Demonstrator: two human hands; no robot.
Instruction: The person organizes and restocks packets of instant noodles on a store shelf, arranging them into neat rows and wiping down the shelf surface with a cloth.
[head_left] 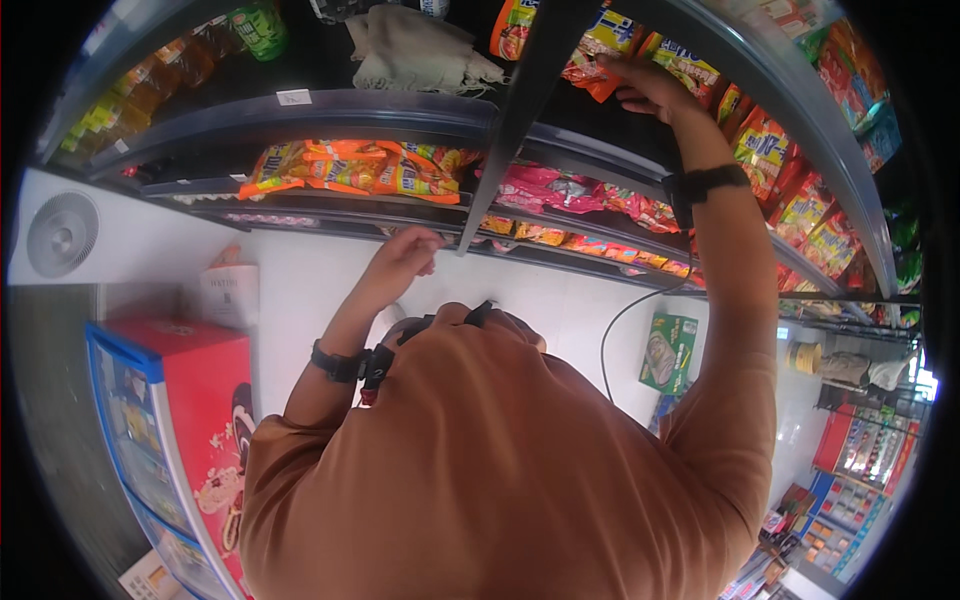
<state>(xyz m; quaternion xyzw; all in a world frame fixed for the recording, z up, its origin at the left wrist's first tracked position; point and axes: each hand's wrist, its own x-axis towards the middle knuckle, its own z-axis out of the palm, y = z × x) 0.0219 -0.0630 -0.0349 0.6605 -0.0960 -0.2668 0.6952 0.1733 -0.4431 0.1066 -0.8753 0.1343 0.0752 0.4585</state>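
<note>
The left hand hangs near the middle shelf's edge, fingers loosely curled, holding nothing. Far right, the right hand has fingers pinching an orange crinkly foil snack packet on the upper shelf; tugging could topple neighbouring packets.
</note>
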